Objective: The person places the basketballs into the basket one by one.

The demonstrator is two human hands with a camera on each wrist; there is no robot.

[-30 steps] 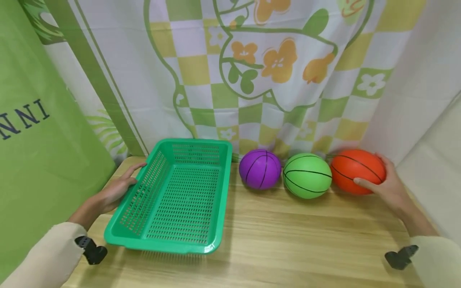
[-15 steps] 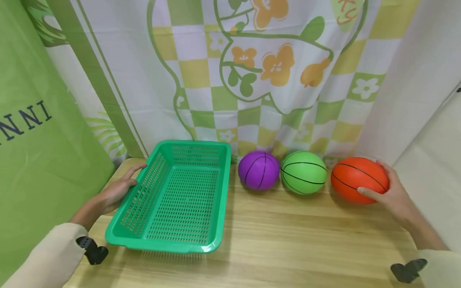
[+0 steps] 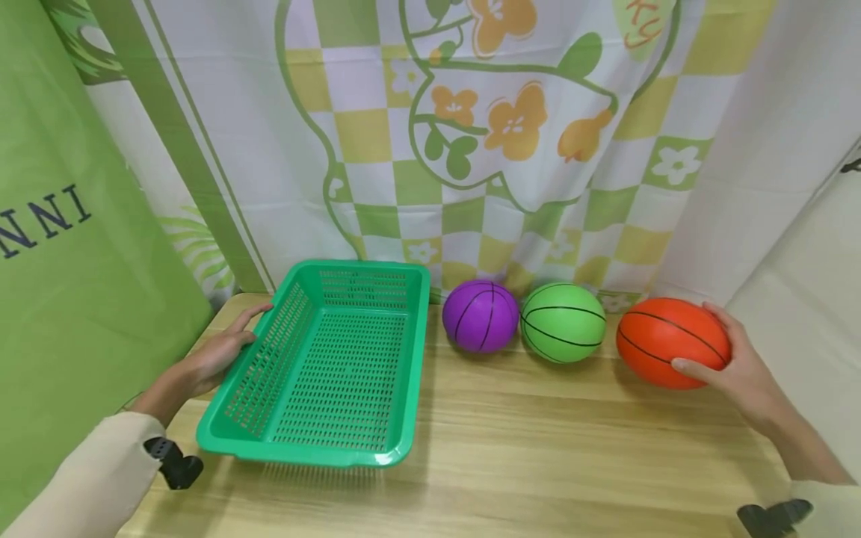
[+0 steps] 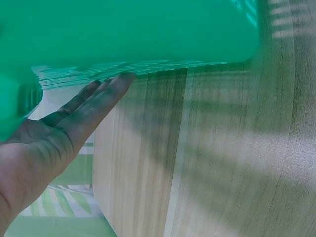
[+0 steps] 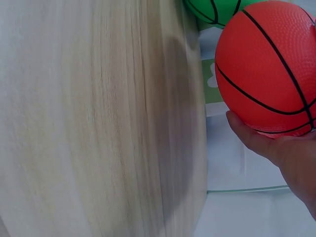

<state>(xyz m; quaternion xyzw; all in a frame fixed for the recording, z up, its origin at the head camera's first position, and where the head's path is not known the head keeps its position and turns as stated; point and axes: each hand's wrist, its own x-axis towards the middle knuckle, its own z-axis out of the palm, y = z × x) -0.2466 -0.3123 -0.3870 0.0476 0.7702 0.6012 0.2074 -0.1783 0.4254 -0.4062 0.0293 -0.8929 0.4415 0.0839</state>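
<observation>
Currently, the controlling relation is the offset between the red, round, black-seamed ball of pebbled rubber or plastic (image 3: 673, 342) and the green, rectangular, perforated plastic basket (image 3: 416, 344). The red ball is at the back right corner of the pale wood-grain table (image 3: 551, 448); the basket stands at the table's left edge, well apart.

Grip, right: the right hand (image 3: 747, 373) is clamped on the red ball from its right side, thumb on the near face, fingertips hidden behind. The right wrist view suggests that the ball is raised just off the surface. The ball lies leftward of the palm, on the side that faces the basket. Being round, it presents no long axis to align.

Grip, left: the left hand (image 3: 215, 355) lies along the basket's left long side, fingers extended and touching the rim. The basket's long axis runs from the back edge toward the front, its near end angled left.

Intervening items: a light green, black-seamed ball (image 3: 563, 323) and a smaller purple, black-seamed ball (image 3: 480, 317) rest along the back edge between the red ball and the basket. A straight leftward path would probably meet both; clearance above or in front is required.
</observation>
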